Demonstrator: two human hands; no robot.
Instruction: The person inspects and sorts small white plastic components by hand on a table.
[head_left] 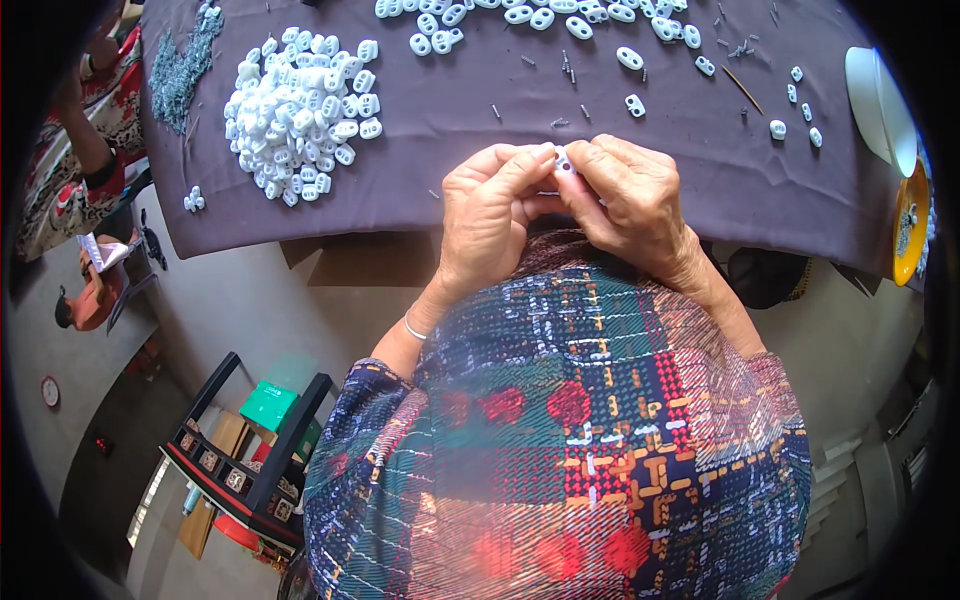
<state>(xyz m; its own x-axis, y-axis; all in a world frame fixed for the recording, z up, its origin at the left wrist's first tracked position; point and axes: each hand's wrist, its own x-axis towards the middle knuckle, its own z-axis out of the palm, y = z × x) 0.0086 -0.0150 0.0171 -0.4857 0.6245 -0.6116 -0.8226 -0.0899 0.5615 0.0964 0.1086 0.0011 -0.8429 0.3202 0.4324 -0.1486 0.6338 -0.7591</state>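
Both my hands meet just over the table's near edge, pinching one small white cord lock (pixel 563 160) with two dark holes. My left hand (pixel 490 200) has thumb and forefinger closed at the piece's left side. From the right, my right hand (pixel 630 195) grips it with bent fingers that hide part of it. Beyond them lie a loose cord lock (pixel 634 105) and a few tiny metal springs (pixel 559 123). A big heap of white cord lock parts (pixel 300 110) sits to the left of my hands.
A dark cloth (pixel 430 110) covers the table. Tangled springs (pixel 180 75) lie far left; more cord locks (pixel 540 18) line the far side. A thin brown stick (pixel 742 90), a white bowl (pixel 880 110) and a yellow bowl (pixel 910 225) are at right. Another person's arm (pixel 90 130) rests at left.
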